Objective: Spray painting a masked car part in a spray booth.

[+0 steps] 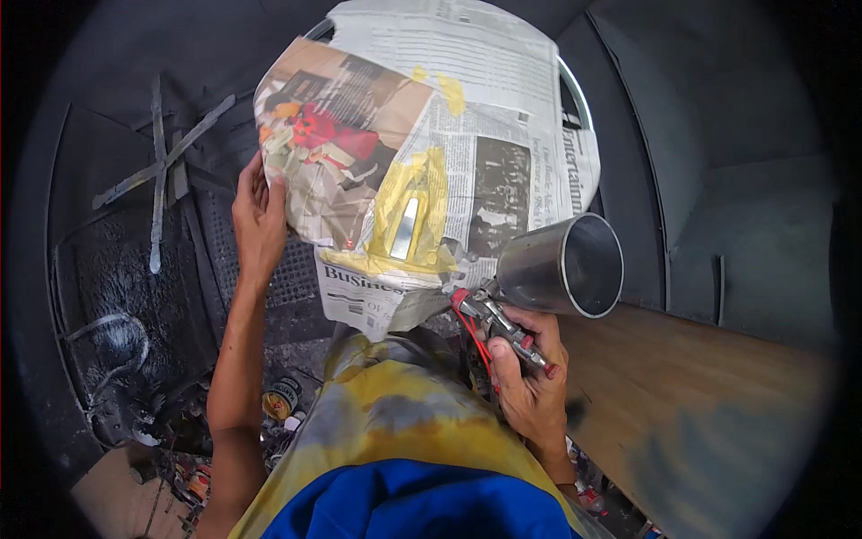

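A large round piece (pixel 512 72), masked with overlapping newspaper sheets, fills the upper middle, and a curved shiny rim (pixel 577 90) peeks out at its right. Yellow masking tape (pixel 429 180) frames a narrow bare silvery strip (pixel 407 229) near its lower part. My left hand (pixel 260 216) is closed on the left edge of this piece; some of its fingers are hidden behind the paper. In my right hand (pixel 532 382) is a metal spray gun (pixel 503 328) with red fittings, its nozzle close to the paper's lower edge. A wide metal paint cup (pixel 543 260) sits tilted on the gun.
A wooden board (pixel 691 386) lies at the right beside a dark panel wall (pixel 754 242). Crossed paint-coated bars (pixel 162 164) stand at the left. Below them are a paint-crusted dark surface (pixel 117 296), a small can (pixel 281 395) and scattered litter (pixel 193 481).
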